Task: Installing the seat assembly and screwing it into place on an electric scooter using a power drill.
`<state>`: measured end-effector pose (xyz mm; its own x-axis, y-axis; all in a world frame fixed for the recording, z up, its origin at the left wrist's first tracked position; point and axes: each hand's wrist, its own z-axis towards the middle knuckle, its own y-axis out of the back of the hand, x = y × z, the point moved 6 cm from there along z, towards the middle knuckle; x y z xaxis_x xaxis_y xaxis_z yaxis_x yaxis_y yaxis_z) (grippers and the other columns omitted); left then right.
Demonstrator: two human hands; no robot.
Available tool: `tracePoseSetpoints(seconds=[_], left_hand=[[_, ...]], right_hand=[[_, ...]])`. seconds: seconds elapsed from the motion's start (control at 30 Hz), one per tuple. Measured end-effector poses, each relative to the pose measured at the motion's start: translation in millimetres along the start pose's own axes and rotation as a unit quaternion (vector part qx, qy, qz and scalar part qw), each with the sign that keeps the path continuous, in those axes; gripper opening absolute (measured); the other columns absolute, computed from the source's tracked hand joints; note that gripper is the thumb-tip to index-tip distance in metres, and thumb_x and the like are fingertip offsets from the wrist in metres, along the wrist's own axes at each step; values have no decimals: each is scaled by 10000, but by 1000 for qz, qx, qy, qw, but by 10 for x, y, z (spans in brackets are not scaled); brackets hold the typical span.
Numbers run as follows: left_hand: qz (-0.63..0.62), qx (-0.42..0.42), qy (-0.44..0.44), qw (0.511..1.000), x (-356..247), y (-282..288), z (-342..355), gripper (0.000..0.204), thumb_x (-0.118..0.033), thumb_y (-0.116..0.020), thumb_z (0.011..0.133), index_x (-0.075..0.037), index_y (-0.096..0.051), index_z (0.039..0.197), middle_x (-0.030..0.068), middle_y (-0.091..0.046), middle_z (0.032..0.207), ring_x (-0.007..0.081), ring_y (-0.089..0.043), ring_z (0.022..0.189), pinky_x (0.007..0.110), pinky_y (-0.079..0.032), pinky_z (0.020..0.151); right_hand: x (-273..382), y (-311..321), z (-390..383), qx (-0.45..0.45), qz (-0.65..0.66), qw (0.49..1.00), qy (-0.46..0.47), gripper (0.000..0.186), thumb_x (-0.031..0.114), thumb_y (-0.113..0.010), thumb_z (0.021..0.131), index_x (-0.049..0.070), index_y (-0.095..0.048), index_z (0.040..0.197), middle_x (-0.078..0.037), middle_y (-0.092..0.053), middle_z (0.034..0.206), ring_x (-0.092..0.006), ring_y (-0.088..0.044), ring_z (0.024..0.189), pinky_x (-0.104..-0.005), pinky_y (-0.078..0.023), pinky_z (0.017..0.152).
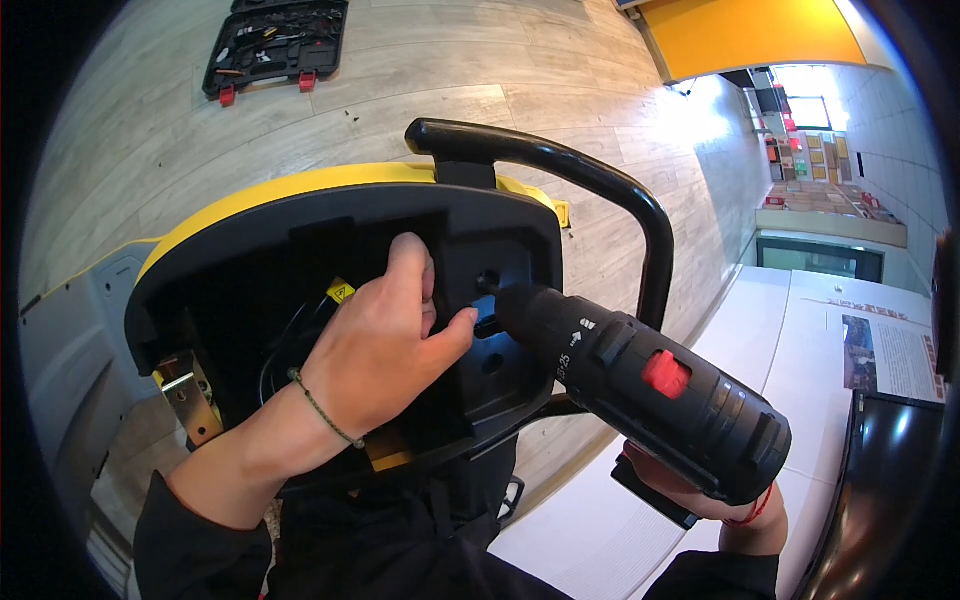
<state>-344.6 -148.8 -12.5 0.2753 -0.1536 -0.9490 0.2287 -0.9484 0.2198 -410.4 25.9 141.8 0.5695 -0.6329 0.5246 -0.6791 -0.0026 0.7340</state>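
My right hand (672,478) is wrapped round the grip of a black cordless drill (690,410) with a red switch, partly hidden beneath its body. The drill's nose points at a round hole in the right end of a black plastic housing (530,235) with a yellow rim; the bit's tip is hard to make out. My left hand (385,315) reaches over the hollow of that housing. Its index finger and thumb are spread, the thumb close to the drill's nose. I see nothing held there, though the other fingers are partly hidden.
A black tubular handle (600,175) curves round the housing's far right. Inside lie a dark cable and a yellow warning tag (341,291); a metal bracket (190,395) sits at its left. An open tool case (275,45) rests on the wooden floor (430,50). White cabinets (600,520) stand at right.
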Motion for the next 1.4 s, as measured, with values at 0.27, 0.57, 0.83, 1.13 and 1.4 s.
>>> tracePoseSetpoints(seconds=[0.27,0.57,0.83,1.13,1.4], left_hand=[[-11,4,8,1000,17,-7,8,319,-137,-670,782,-21,-382,856,113,-479,595,269,-524,540,350,-421,522],[1,-10,-1,1000,4,2,6,312,-118,-665,780,-26,-376,851,90,-469,593,224,-504,529,323,-414,515],[5,-3,18,1000,19,-3,14,331,-149,-662,775,1,-386,878,157,-514,615,327,-567,590,389,-451,552],[12,41,16,999,23,6,3,424,-170,-686,748,23,-372,958,241,-570,738,395,-599,721,432,-481,635],[-5,-3,-6,1000,38,8,-1,426,-146,-720,709,-46,-342,876,66,-451,633,198,-491,556,324,-403,526]], right_hand=[[-79,-1,29,19,207,966,-157,255,150,-760,678,52,-619,867,-70,-639,695,-178,-636,650,-287,-511,665],[85,50,235,96,3,988,-123,258,207,-724,709,39,-589,851,-88,-628,668,-206,-641,566,-303,-507,617],[263,204,410,137,-147,971,-132,259,220,-718,708,30,-580,817,-74,-620,621,-181,-643,551,-259,-496,565],[216,204,467,136,-170,967,-133,269,243,-709,714,33,-594,837,-79,-630,620,-182,-639,535,-250,-496,570],[231,198,467,114,-169,973,-108,276,256,-709,697,35,-597,817,-86,-617,594,-189,-637,530,-256,-491,561]])
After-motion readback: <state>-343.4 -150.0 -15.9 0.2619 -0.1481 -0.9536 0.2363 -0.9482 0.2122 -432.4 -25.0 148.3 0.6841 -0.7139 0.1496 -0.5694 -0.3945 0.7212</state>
